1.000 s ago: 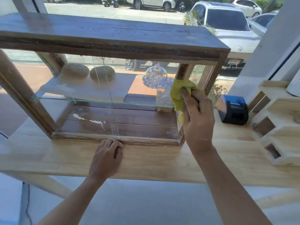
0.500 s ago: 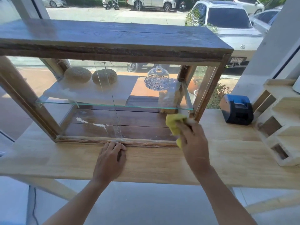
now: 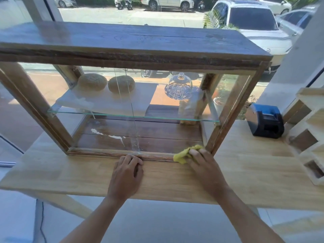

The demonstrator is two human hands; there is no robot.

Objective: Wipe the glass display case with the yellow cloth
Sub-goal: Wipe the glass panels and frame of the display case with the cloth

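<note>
A wood-framed glass display case stands on a light wooden counter. My right hand presses a crumpled yellow cloth against the bottom right corner of the case's front glass, at the lower frame rail. My left hand rests flat on the counter, fingertips touching the bottom rail near the middle. Inside the case, a glass shelf carries two round loaves and a cut-glass dome.
A blue and black device sits on the counter right of the case. A pale wooden rack stands at the far right. Behind the case is a window onto a street with parked cars.
My right hand has slid the cloth down the right side of the front glass, from shelf height to the bottom corner. My left hand has stayed in place.
</note>
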